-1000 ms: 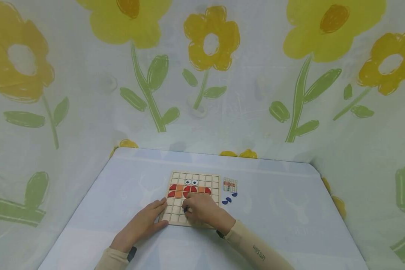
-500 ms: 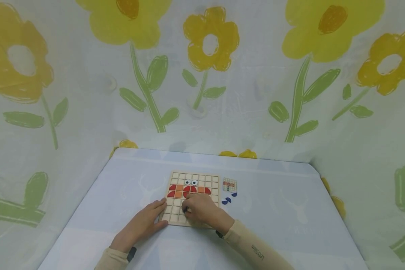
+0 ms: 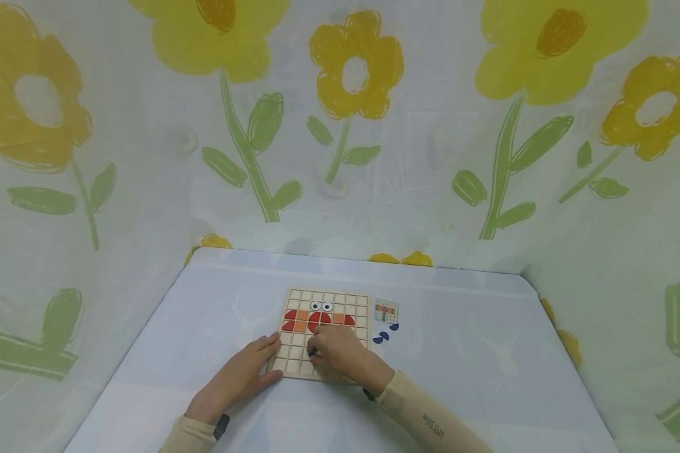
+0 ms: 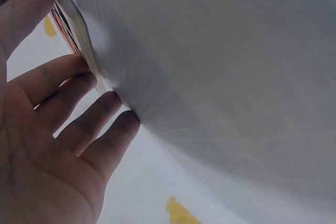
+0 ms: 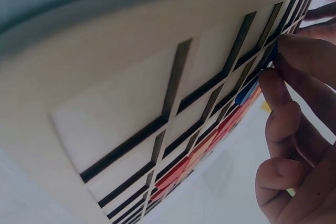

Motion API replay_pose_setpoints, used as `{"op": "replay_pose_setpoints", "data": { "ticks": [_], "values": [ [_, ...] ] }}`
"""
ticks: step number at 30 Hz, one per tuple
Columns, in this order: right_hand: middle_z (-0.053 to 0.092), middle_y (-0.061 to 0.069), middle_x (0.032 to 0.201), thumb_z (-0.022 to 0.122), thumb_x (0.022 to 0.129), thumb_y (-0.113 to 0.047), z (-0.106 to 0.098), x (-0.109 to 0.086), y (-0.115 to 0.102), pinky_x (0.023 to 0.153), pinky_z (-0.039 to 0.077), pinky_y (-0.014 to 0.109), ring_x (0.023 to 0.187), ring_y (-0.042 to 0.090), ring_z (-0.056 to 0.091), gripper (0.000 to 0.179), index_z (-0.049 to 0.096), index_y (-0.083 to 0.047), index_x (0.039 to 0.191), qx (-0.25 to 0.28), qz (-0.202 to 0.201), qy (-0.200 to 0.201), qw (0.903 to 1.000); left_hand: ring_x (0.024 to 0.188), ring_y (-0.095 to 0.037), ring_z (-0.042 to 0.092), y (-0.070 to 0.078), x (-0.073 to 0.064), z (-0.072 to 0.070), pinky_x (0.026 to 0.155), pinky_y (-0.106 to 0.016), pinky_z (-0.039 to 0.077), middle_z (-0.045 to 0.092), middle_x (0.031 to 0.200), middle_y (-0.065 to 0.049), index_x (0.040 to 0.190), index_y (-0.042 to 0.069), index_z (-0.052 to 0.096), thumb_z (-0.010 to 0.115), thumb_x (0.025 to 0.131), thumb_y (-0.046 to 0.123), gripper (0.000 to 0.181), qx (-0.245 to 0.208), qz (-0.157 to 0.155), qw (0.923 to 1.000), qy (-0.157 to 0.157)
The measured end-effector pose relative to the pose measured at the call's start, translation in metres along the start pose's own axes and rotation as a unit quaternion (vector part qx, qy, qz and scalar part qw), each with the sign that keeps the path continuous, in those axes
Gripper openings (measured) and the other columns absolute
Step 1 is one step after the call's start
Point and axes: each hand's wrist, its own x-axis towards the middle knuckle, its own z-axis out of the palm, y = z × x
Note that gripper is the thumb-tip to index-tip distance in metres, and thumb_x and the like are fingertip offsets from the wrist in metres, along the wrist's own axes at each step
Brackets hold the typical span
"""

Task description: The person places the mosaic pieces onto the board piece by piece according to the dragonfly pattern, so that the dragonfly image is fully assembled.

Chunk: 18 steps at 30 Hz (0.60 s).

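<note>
A wooden grid board lies on the table, with red and orange tiles and two eye tiles in its cells. My left hand rests at the board's left edge; in the left wrist view its extended fingers touch that edge. Over the board's lower middle, my right hand pinches a dark blue tile between thumb and finger, against the grid. Another blue tile sits on the board beside the fingers. Part of the grid is hidden under my right hand.
Three loose blue tiles lie to the right of the board. Above them is a small pattern card with a printed grid. A flower-printed curtain rises behind the pale table.
</note>
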Motion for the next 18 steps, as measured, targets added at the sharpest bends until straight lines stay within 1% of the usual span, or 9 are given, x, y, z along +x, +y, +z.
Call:
{"op": "replay_pose_setpoints", "data": {
  "ticks": [4,9,12,14,18],
  "values": [
    [0.070,-0.014,0.092,0.080,0.089,-0.034,-0.001,-0.004,0.000,0.076,0.055,0.018,0.077,0.004,0.056,0.015,0.081,-0.028,0.104,0.010,0.003,0.007,0.9999,0.141,-0.036,0.044,-0.001,0.000,0.001,0.116,-0.051,0.040,0.046,0.155,-0.010,0.144,0.000,0.055,0.076,0.091,0.038,0.068,0.001,0.003,1.0000,0.004],
    [0.071,-0.014,0.099,0.078,0.090,-0.033,-0.006,-0.013,0.003,0.080,0.056,0.021,0.083,0.005,0.061,0.020,0.079,-0.029,0.110,0.041,0.017,0.022,0.9988,0.142,-0.036,0.043,-0.001,0.000,0.001,0.116,-0.050,0.039,0.046,0.156,-0.009,0.144,0.001,0.055,0.076,0.091,0.038,0.068,-0.001,0.003,1.0000,0.004],
    [0.071,-0.014,0.104,0.079,0.090,-0.030,-0.011,-0.020,0.009,0.078,0.057,0.020,0.087,0.005,0.064,0.022,0.079,-0.029,0.112,0.058,0.020,0.052,0.9967,0.142,-0.035,0.043,0.000,0.000,0.001,0.116,-0.050,0.039,0.045,0.156,-0.008,0.145,0.002,0.054,0.076,0.091,0.039,0.068,0.000,-0.001,1.0000,0.001],
    [0.071,-0.013,0.105,0.079,0.090,-0.029,-0.014,-0.025,0.015,0.074,0.056,0.018,0.087,0.005,0.064,0.023,0.078,-0.028,0.113,0.063,0.015,0.078,0.9949,0.142,-0.035,0.042,0.000,0.000,0.001,0.116,-0.050,0.039,0.045,0.156,-0.008,0.145,0.002,0.055,0.076,0.091,0.039,0.068,-0.001,-0.006,1.0000,0.000],
    [0.071,-0.010,0.110,0.081,0.089,-0.024,-0.021,-0.036,0.029,0.079,0.058,0.020,0.094,0.007,0.066,0.025,0.077,-0.024,0.114,0.066,-0.010,0.133,0.9889,0.143,-0.034,0.042,0.000,0.000,0.001,0.117,-0.050,0.039,0.045,0.157,-0.007,0.145,0.003,0.054,0.076,0.091,0.040,0.069,-0.001,-0.014,0.9999,-0.002]
  ]
}}
